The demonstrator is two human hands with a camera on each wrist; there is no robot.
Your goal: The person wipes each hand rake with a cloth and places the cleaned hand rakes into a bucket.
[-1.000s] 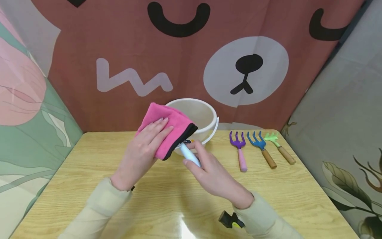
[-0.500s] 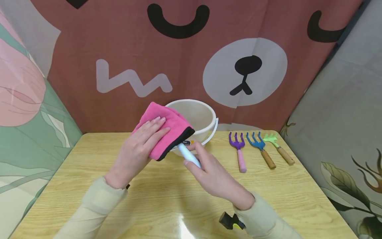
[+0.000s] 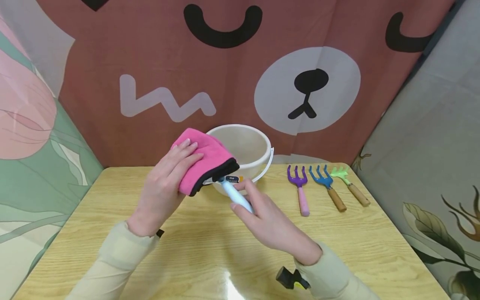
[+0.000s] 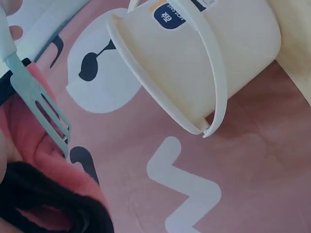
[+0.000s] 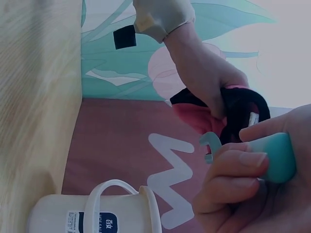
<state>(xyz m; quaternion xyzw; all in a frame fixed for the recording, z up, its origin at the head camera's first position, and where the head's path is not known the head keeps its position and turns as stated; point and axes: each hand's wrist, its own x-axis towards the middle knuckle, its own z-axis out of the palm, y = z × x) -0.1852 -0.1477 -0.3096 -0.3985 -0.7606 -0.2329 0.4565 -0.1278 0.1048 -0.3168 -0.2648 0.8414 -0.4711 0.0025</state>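
Note:
In the head view my left hand holds a folded pink cloth with black edging, its fingers spread over the top. My right hand grips the pale blue handle of a small garden hand fork, index finger along it. The fork's head is mostly hidden by the cloth in that view. From the left wrist, the pale blue-green hand fork shows its slotted, tined head beside the pink cloth. Curled fingers wrap the handle in the right wrist view, and the fork's bent tips lie close to the cloth.
Behind the hands stands a white bucket with its handle hanging at the right. To the right on the wooden table lie a purple hand fork, a blue one and a green rake. Printed curtains surround the table.
My left hand and the cloth have moved left, away from my right hand, uncovering the neck of the fork. The right hand has hardly moved.

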